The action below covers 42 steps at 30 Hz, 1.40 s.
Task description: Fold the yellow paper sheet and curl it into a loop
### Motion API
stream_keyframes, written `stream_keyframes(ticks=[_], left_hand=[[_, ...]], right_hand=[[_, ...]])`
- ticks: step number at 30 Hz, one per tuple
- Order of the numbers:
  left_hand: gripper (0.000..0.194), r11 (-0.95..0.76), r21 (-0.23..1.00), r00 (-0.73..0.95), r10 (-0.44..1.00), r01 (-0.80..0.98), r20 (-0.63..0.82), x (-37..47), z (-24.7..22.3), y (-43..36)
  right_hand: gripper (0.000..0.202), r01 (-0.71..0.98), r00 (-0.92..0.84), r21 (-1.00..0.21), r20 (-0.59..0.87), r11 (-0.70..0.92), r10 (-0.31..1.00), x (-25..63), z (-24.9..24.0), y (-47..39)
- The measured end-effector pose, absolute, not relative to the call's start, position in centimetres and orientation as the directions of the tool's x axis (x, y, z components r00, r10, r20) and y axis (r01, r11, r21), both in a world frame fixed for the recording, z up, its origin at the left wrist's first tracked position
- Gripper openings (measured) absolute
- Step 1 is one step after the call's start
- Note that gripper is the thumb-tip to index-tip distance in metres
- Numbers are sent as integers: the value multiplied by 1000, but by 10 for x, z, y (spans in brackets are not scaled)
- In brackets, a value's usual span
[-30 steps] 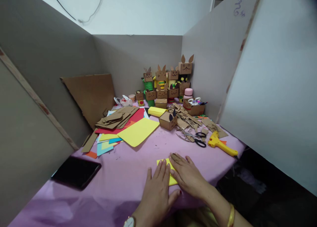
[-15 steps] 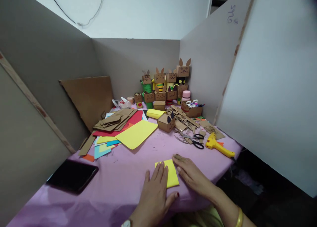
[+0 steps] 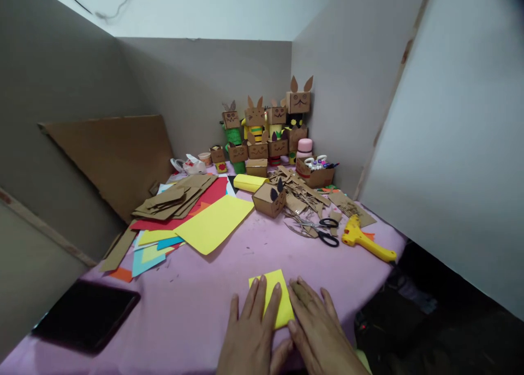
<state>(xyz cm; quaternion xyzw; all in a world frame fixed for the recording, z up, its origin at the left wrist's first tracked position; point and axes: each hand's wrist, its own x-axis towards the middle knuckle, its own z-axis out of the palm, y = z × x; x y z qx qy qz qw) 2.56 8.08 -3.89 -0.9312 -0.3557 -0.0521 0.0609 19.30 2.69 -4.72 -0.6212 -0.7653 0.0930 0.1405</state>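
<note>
Both your hands, left (image 3: 249,337) and right (image 3: 319,331), lie flat, fingers spread, pressing the yellow paper (image 3: 273,298) between them onto the tabletop (image 3: 196,304). Paper's light, floppy, creases easily; pinch its far edge.

scissors (image 3: 323,230) | yellow glue gun (image 3: 365,238) | cardboard rabbit boxes (image 3: 266,129) | black tablet (image 3: 84,315) | large yellow sheet (image 3: 213,222)

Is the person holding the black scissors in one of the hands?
No, the scissors lie on the pink cloth, apart from both the left hand and right hand, which press on the small yellow paper.
</note>
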Motion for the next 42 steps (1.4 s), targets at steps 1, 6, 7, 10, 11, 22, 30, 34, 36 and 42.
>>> stream_keyframes(ticks=[1,6,7,10,11,22,30,34,36,42], left_hand=[[64,-743,-83,746,650,664,145,25,-40,81],[70,-729,-87,732,663,679,155,25,-54,81],[72,-718,-86,720,672,691,171,25,-57,81],[76,-730,-82,729,653,678,207,23,-64,82],[77,-751,-82,748,630,655,207,22,-65,83],[62,-805,-93,806,566,586,173,17,-53,92],[42,-787,-62,782,597,614,178,17,-33,102],[46,-798,-114,798,560,592,223,15,-38,104],[48,-802,-121,801,548,585,239,14,-42,104],[63,-802,-77,798,572,593,189,17,-45,107]], right_hand=[[51,933,-189,-286,129,219,973,194,-52,28],[49,959,-221,-128,220,253,950,196,-69,30],[49,959,-236,-104,224,263,946,196,-70,29],[49,959,-261,-48,232,279,937,198,-70,28],[49,959,-265,-35,235,280,935,199,-70,28],[51,943,-325,44,338,330,883,206,-79,28],[74,939,-321,14,400,344,858,212,-77,31],[70,885,-438,16,364,465,822,216,-74,34],[66,872,-454,-7,357,489,816,219,-75,34],[46,885,-352,-144,415,442,839,224,-83,32]])
